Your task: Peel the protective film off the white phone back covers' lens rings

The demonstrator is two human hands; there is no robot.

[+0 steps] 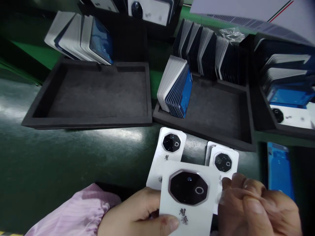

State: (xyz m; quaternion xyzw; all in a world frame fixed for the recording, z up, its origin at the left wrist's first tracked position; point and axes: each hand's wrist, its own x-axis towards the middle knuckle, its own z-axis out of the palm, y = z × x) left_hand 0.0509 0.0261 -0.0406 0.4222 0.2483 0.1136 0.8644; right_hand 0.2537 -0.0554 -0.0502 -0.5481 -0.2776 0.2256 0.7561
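Observation:
My left hand (140,213) grips a white phone back cover (192,213), its thumb on the front face. The cover has a black octagonal camera window and dark lettering. Beside its right edge, my right hand (261,206) is closed, pinching a thin clear film (238,194) between thumb and fingers. Behind the held cover, a similar white cover (157,167) lies on the table to the left. Another white cover (225,162) lies to the right on top of one more, partly hidden by my right hand. A blue-faced panel (280,167) lies farther right.
A black foam tray (91,124) stands at the left, with stacked panels (78,39) behind it. A second black tray (209,129) holds a leaning stack (174,87), with more rows (209,49) behind. Another tray (287,127) is at the right. A crumpled clear wrapper (232,34) lies at the back.

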